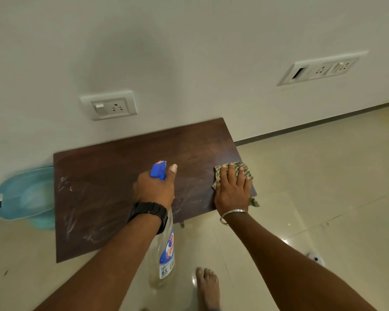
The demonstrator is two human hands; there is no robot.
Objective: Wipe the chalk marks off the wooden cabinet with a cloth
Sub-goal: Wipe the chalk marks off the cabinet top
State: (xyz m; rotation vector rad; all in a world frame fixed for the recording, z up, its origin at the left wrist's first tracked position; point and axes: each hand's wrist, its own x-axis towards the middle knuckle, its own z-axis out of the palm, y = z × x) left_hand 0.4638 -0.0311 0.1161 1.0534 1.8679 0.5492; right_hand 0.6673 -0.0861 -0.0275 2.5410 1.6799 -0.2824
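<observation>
The dark wooden cabinet top [126, 167] stands against the wall, with white chalk marks [76, 223] smeared over its left and front parts. My right hand [233, 189] lies flat, fingers straight, pressing a checked green cloth [245, 170] onto the cabinet's right edge. Over the middle of the top, my left hand [155, 189] grips a clear spray bottle [165, 254] by its blue nozzle head [158, 170]; the bottle hangs down in front of the cabinet.
A light blue plastic tub [24, 196] sits on the floor left of the cabinet. Two socket plates [109, 105] [319, 68] are on the white wall behind. My bare foot [208, 288] stands on the tiled floor; a small white object [314, 258] lies to the right.
</observation>
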